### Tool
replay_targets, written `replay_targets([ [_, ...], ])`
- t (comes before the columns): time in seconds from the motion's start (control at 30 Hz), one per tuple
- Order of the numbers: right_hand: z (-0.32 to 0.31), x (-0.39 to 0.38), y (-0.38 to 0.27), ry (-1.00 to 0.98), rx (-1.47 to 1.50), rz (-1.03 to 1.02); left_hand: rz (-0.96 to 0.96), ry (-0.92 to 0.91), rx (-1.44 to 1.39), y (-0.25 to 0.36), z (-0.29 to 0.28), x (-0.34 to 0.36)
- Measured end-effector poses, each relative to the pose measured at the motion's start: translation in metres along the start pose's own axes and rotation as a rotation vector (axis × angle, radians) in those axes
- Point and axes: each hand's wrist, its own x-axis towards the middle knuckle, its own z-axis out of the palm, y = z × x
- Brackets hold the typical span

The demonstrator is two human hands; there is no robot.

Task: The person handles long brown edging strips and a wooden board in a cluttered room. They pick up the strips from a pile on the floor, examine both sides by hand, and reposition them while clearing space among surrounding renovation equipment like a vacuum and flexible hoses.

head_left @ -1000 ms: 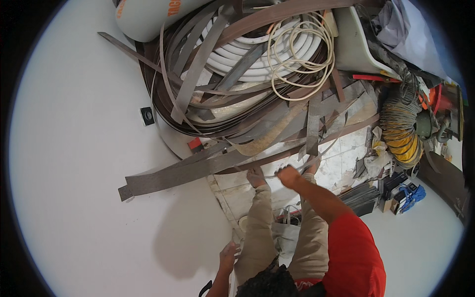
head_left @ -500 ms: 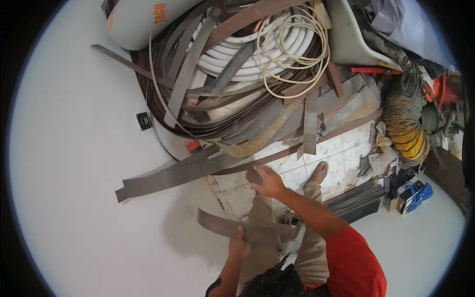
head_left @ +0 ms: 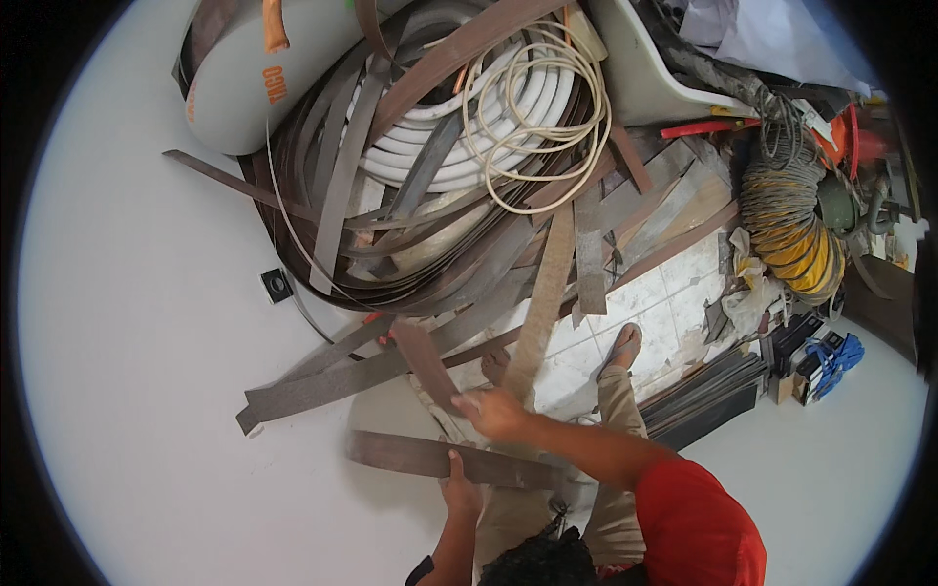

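My left hand [head_left: 461, 484] grips a dark brown flat strip [head_left: 405, 454] near its middle, low in front of my legs. The strip lies across my hand, thumb on top. My right hand [head_left: 491, 412] is closed on the lower end of another brown strip [head_left: 424, 354], which slants up and to the left. Behind my right wrist runs a long tan strip [head_left: 545, 305] from the pile; its lower end is hidden, and whether it joins the strip in my right hand I cannot tell.
Ahead, a heap of brown and grey strips [head_left: 337, 186] surrounds a white coiled hose [head_left: 547, 93] and a cream cable [head_left: 598, 146]. At right are a yellow-grey ribbed duct [head_left: 782, 230], stacked dark slats [head_left: 708, 391] and a blue bundle [head_left: 835, 361]. A small black square [head_left: 276, 285] lies at left.
My right hand, empty before, has moved left and down and now holds a strip. The tan strip has swung from a curve to nearly straight. My left hand's strip has shifted left.
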Motion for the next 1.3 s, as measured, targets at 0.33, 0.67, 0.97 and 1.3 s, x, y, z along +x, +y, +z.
replay_targets([
  [0.33, -0.078, -0.046, -0.068, 0.139, 0.798, 0.271, 0.384, -0.555, 1.009, -0.027, -0.007, -0.024],
  [0.67, -0.134, 0.029, 0.07, 0.227, 0.54, 0.35, -0.104, -0.36, 0.459, -0.003, 0.088, -0.067],
  [0.97, -0.165, 0.036, 0.284, 0.686, 0.125, 0.879, -0.09, -0.212, 0.654, -0.02, 0.073, -0.031],
  [1.3, -0.132, -0.113, 0.156, 0.193, 1.351, 0.714, -0.068, -0.171, 0.49, -0.033, 0.113, 0.039],
])
